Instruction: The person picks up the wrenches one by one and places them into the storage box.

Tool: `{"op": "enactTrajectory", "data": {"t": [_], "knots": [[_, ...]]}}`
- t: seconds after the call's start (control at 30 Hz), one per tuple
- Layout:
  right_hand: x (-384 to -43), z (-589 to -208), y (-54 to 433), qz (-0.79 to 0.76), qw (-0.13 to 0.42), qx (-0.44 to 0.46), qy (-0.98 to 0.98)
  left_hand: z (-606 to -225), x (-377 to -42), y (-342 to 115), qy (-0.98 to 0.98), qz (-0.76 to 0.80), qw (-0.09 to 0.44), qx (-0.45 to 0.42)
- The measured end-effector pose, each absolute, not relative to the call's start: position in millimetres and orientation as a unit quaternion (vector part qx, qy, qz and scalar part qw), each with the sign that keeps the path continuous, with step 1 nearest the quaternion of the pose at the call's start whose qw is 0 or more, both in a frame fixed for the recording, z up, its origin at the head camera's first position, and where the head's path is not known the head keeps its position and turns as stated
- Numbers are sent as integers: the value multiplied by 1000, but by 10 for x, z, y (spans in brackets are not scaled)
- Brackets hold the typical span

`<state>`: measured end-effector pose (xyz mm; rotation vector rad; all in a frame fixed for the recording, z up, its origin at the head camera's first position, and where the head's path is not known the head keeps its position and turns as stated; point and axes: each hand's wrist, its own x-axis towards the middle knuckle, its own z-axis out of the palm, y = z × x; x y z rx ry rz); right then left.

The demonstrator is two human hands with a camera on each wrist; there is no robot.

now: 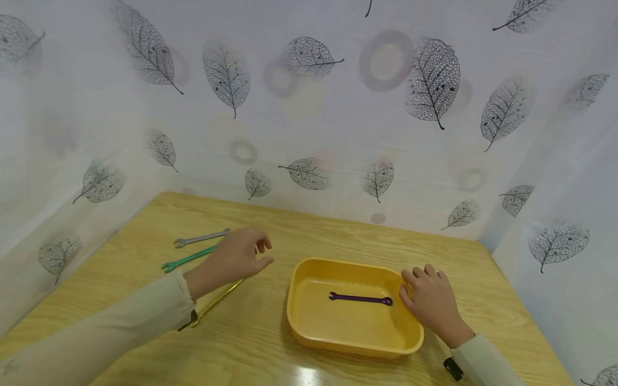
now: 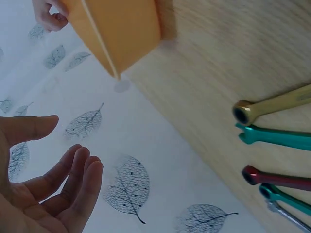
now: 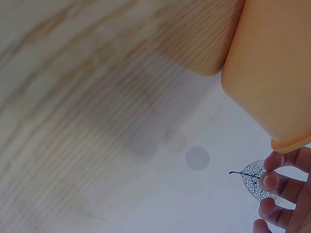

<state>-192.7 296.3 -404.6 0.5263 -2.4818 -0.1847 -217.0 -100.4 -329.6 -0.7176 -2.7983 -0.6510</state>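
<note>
My left hand [image 1: 235, 258] hovers over the left part of the table, fingers loosely bent and thumb apart, with nothing between them. Beneath and beside it lie a silver wrench [image 1: 201, 238], a green wrench [image 1: 190, 259] and a gold wrench [image 1: 217, 303]. The left wrist view also shows a red wrench [image 2: 282, 179] and a second green wrench [image 2: 291, 200]; the arm covers these in the head view. At the right, my right hand [image 1: 431, 297] grips the rim of a yellow basin [image 1: 347, 343], thumb on the inner side. Inside the basin lies a purple wrench [image 1: 359, 298].
The wood-grain table [image 1: 270, 343] ends at a white leaf-print sheet [image 1: 328, 134], which hangs behind it and along both sides. A dark band [image 1: 453, 369] sits at the right cuff.
</note>
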Motion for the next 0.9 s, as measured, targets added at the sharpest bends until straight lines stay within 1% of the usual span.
{"op": "enactTrajectory", "data": {"t": [0.57,0.9], "knots": [[-1933,-4063,2978,-69,298,203,-930,-3656,-2131,-1322,-961,-200,26,-187],[-1934,-4040,2965,-69,293,200,-932,-3805,-2113,-1439,-965,-190,21,-180]]}}
